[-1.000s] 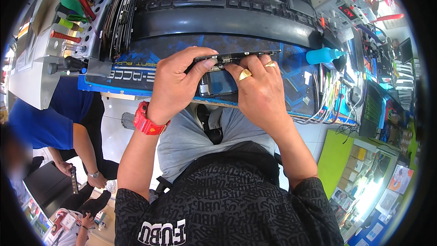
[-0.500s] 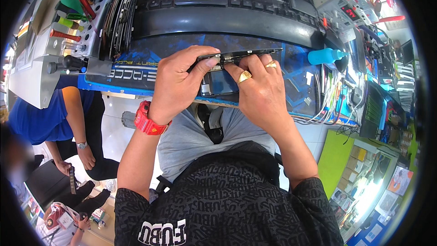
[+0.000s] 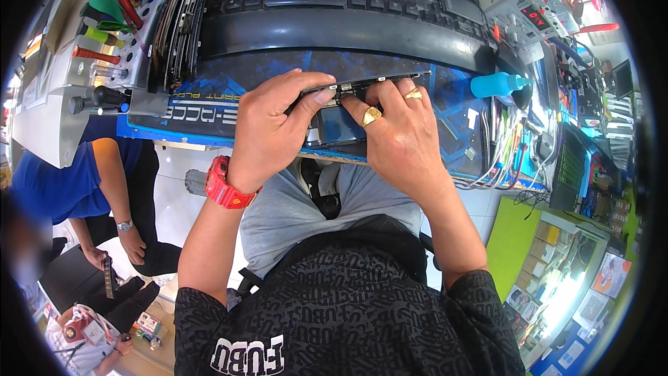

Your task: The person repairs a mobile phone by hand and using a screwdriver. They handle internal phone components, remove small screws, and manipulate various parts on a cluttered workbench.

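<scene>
An opened phone (image 3: 362,88), dark and thin, is tilted up on its long edge above the bench mat, its inner parts facing me. My left hand (image 3: 271,122) is closed on its left end, thumb on the inner side and fingers behind. My right hand (image 3: 400,125), with two gold rings, has its index fingertip against the inner parts; its other fingers curl over the right end. Whether the right hand pinches something small there is hidden. Below the phone, between my hands, lies a dark flat panel (image 3: 335,127) at the mat's front edge.
A black keyboard (image 3: 334,0) spans the back of the mat (image 3: 209,104). Thin panels stand stacked (image 3: 182,21) beside a tool rack (image 3: 132,35) at left. A light-blue bottle (image 3: 497,85), cables (image 3: 508,143) and a power supply (image 3: 532,17) are at right. Other people sit at lower left.
Both hands keep their hold and the phone stays nearly where it was. My right hand has shifted very slightly. At lower left, a seated person's hand has moved.
</scene>
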A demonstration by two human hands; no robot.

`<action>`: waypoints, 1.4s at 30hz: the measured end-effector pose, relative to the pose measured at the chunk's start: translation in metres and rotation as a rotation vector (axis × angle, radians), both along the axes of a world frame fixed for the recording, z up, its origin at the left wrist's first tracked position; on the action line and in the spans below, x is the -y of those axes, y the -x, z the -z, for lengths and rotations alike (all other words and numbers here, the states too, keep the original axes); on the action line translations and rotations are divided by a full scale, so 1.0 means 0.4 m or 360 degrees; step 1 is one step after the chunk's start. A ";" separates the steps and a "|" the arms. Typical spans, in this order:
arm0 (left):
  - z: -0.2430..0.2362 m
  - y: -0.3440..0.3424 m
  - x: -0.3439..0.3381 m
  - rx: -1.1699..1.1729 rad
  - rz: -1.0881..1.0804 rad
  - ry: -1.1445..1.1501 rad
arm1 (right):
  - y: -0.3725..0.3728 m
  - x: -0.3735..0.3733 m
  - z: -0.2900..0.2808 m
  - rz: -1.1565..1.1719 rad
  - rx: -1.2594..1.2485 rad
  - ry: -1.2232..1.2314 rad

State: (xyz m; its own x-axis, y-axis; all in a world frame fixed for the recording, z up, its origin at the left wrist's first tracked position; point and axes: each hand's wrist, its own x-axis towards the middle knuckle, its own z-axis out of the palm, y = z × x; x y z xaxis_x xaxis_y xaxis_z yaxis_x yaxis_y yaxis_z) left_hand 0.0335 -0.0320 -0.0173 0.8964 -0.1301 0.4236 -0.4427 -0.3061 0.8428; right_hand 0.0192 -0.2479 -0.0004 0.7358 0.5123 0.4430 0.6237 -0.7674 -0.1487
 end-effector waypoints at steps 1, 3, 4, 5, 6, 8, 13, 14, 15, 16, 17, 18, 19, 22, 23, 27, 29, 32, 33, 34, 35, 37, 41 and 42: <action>0.001 0.001 0.001 -0.0014 -0.0001 0.0019 | -0.002 0.001 0.001 -0.0006 0.0014 -0.0003; 0.000 0.003 0.001 -0.0025 -0.0008 0.0032 | -0.006 0.003 -0.002 -0.0021 0.0011 -0.0012; 0.000 0.004 0.001 -0.0021 -0.0013 0.0027 | -0.008 0.005 -0.004 -0.0029 -0.0005 -0.0018; -0.001 0.003 0.002 -0.0015 -0.0014 0.0024 | -0.010 0.007 -0.007 -0.0034 -0.0019 -0.0023; -0.001 0.002 0.002 -0.0009 -0.0015 0.0028 | -0.010 0.008 -0.011 -0.0028 -0.0036 -0.0027; 0.002 0.001 0.003 0.0003 -0.0016 0.0035 | -0.008 0.010 -0.015 -0.0017 -0.0071 -0.0036; 0.002 0.002 0.002 0.0010 -0.0013 -0.0005 | -0.006 0.012 -0.009 -0.0003 -0.0115 -0.0155; 0.002 0.001 0.002 0.0026 -0.0015 -0.0012 | -0.005 0.012 -0.010 0.0000 -0.0128 -0.0169; 0.002 0.001 0.001 0.0034 -0.0011 -0.0023 | -0.005 0.011 -0.010 0.0002 -0.0131 -0.0161; 0.003 0.000 0.001 0.0042 -0.0007 -0.0035 | -0.004 0.010 -0.009 0.0004 -0.0134 -0.0153; 0.002 0.000 0.001 0.0051 -0.0003 -0.0046 | -0.004 0.008 -0.009 0.0006 -0.0137 -0.0146; 0.003 -0.001 0.001 0.0052 -0.0002 -0.0053 | -0.003 0.006 -0.008 0.0006 -0.0134 -0.0135; 0.003 -0.001 0.001 0.0054 -0.0001 -0.0059 | -0.002 0.004 -0.007 0.0007 -0.0130 -0.0123; 0.004 -0.002 0.000 0.0063 -0.0001 -0.0067 | 0.000 0.002 -0.007 0.0017 -0.0143 -0.0103; 0.004 -0.002 0.000 0.0066 0.0000 -0.0067 | 0.000 0.003 -0.008 0.0023 -0.0152 -0.0097; 0.005 -0.002 0.000 0.0065 -0.0003 -0.0053 | 0.000 0.001 -0.007 0.0024 -0.0150 -0.0095; 0.005 -0.001 -0.001 0.0051 -0.0001 -0.0047 | 0.000 0.001 -0.004 0.0027 -0.0146 -0.0097; 0.004 0.000 -0.002 0.0046 -0.0001 -0.0054 | -0.002 -0.002 -0.005 0.0029 -0.0120 -0.0090; 0.004 0.000 -0.003 0.0046 0.0000 -0.0056 | -0.002 -0.003 -0.004 0.0030 -0.0119 -0.0079; 0.005 0.001 -0.003 0.0045 0.0000 -0.0059 | -0.001 -0.003 -0.002 0.0031 -0.0118 -0.0067; 0.004 0.000 -0.002 0.0045 0.0004 -0.0060 | -0.001 -0.003 -0.003 0.0036 -0.0117 -0.0054; 0.002 -0.001 -0.002 0.0041 0.0014 -0.0060 | 0.001 -0.002 -0.003 0.0042 -0.0111 -0.0045; 0.003 0.002 -0.002 0.0058 0.0005 -0.0069 | 0.002 -0.003 0.001 0.0041 -0.0071 -0.0025; 0.005 0.001 -0.002 0.0067 0.0008 -0.0066 | 0.002 -0.003 0.001 0.0040 -0.0068 -0.0022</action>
State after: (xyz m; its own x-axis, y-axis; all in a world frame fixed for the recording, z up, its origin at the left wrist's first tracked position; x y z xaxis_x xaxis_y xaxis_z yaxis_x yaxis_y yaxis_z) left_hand 0.0330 -0.0313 -0.0195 0.8773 -0.1525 0.4550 -0.4789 -0.3380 0.8102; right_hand 0.0184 -0.2465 -0.0008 0.7667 0.4872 0.4180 0.5970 -0.7805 -0.1854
